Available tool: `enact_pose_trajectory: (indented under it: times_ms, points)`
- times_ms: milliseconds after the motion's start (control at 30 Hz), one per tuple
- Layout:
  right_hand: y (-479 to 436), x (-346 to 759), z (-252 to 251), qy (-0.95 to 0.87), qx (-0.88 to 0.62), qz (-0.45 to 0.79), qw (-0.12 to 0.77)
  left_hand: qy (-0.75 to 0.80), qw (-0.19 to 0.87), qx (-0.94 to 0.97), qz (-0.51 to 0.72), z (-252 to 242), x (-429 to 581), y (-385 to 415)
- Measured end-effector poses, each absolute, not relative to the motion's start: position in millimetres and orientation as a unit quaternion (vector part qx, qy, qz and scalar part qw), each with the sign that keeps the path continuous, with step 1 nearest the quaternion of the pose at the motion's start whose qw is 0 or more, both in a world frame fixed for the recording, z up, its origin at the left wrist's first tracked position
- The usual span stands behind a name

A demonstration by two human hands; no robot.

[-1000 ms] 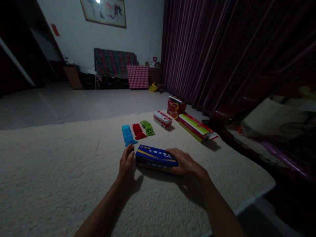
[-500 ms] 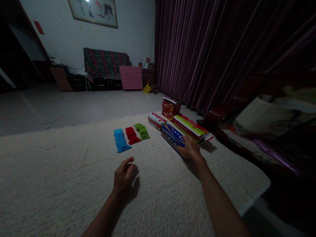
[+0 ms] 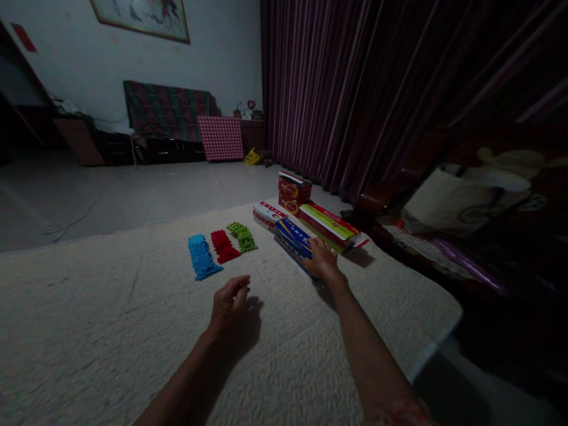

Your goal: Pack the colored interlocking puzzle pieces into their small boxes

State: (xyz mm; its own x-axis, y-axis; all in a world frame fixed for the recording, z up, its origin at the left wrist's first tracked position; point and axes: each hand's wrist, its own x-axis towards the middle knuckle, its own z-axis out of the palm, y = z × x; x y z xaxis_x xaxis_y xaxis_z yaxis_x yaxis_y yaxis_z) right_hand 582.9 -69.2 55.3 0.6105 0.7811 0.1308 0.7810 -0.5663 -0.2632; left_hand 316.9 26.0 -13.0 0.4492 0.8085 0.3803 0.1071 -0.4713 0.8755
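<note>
My right hand is closed around the near end of a long blue box with white and yellow print, fingers over its top and thumb on its near side. My left hand hovers just over the cream quilted cover, loosely curled, with nothing in it. Ahead and to its left lie three textured strips in a row: a blue strip, a red strip and a green strip. Touching or close to the blue box's far end is a white and red box.
Beyond the blue box lies a red and yellow-green box with an open end flap. Two dark red boxes are stacked behind. The quilted cover ends at a rounded corner on the right, near a seat with a pale bag.
The view has turned slightly right, so the scene sits further left. My left hand has moved right, nearer the blue box, and its fingers curl more. My right hand stays on the blue box.
</note>
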Motion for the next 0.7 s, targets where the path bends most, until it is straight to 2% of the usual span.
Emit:
enact_pose_trajectory:
  times_ms: [300, 567, 633, 700]
  points:
    - [-57, 611, 81, -0.440, -0.880, -0.019, 0.178, 0.229, 0.392, 0.780, 0.431, -6, 361, 38]
    - [-6, 681, 95, -0.339, -0.930, -0.042, 0.136, 0.171, 0.364, 0.817, 0.413, 28, 447, 59]
    - [5, 688, 95, -0.327, -0.937, -0.040, 0.120, 0.179, 0.395, 0.816, 0.382, 44, 480, 64]
    - [14, 692, 95, -0.316, -0.942, -0.037, 0.102, 0.198, 0.481, 0.785, 0.336, 60, 517, 68]
